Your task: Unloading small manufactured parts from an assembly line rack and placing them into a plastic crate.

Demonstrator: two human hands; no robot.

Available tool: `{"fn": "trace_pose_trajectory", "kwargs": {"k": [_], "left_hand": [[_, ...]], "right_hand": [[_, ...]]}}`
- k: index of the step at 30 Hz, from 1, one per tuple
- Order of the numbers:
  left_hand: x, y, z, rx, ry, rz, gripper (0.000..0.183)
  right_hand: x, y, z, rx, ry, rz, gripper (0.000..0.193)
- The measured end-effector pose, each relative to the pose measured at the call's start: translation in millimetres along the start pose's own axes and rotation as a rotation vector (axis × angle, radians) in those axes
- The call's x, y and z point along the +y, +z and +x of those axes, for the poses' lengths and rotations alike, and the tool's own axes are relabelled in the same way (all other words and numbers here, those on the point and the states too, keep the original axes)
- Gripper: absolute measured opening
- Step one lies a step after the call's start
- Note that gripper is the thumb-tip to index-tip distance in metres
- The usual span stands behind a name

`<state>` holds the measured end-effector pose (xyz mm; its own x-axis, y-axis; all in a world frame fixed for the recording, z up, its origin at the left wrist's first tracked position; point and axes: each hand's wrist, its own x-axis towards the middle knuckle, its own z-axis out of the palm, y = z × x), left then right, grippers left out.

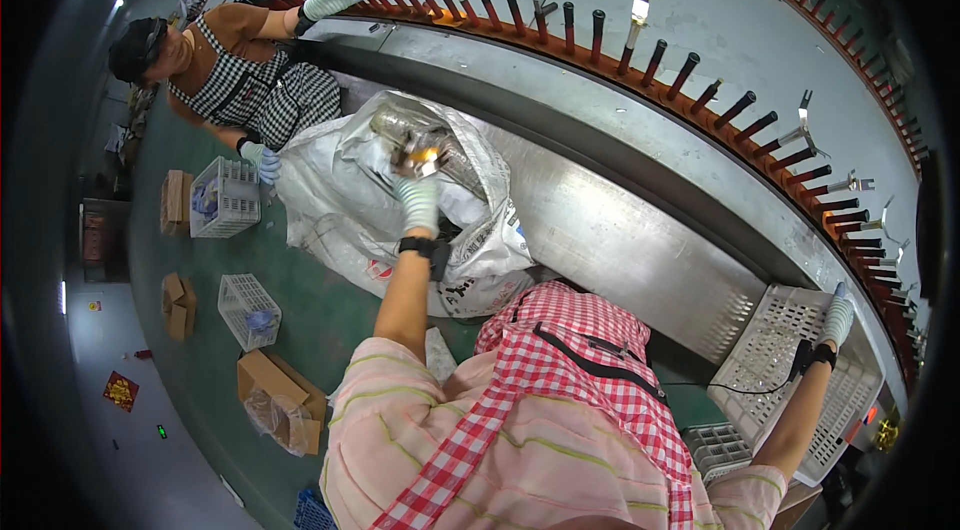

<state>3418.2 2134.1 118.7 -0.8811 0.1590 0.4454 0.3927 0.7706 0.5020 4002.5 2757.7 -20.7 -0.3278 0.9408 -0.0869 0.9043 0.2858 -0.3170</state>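
My left hand (416, 208), in a striped pale glove, is closed on a shiny metal piece (420, 163) with an orange glint; its exact kind is blurred. It reaches over the mouth of a big white woven sack (340, 190). Inside the sack lie bundles wrapped in clear plastic (460, 168). Far to the right, my gloved right hand (838, 320) has its fingers stretched out by the upper rim of a white plastic basket (760, 360), beside the conveyor. Whether it touches the rim cannot be made out.
A curved conveyor (560, 48) carries a row of upright dark-tipped holders, some with metal parts. At the left a co-worker (245, 70) reaches toward it. White crates (225, 200) and a cardboard box (280, 395) stand on the green floor. A metal panel (620, 240) lines the conveyor's side.
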Motion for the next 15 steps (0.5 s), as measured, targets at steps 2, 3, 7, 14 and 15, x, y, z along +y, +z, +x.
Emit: {"fn": "trace_pose_trajectory", "kwargs": {"k": [2,3,7,14,15], "left_hand": [[-32.8,-26.1,-28.1,-0.411,-0.357,0.229,0.045],[-95.2,-56.2,-46.4,-0.563,-0.336,0.387,0.057],[-78.5,-54.2,-108.1,-0.935,-0.168,0.547,0.047],[41.0,-129.2,-142.0,-1.137,-0.336,0.594,0.069],[25.8,-144.9,-143.8,-1.135,-0.382,0.379,0.067]], "right_hand": [[19.7,7.0,9.5,0.01,-0.04,-0.039,0.056],[-14.8,15.3,11.4,0.01,-0.108,-0.013,0.054],[-28.9,-30.8,-27.8,0.091,-0.098,-0.108,0.05],[-51.9,-98.2,-53.1,0.056,0.492,0.035,0.06],[-50.6,-103.5,-59.7,0.052,0.511,0.051,0.06]]}}
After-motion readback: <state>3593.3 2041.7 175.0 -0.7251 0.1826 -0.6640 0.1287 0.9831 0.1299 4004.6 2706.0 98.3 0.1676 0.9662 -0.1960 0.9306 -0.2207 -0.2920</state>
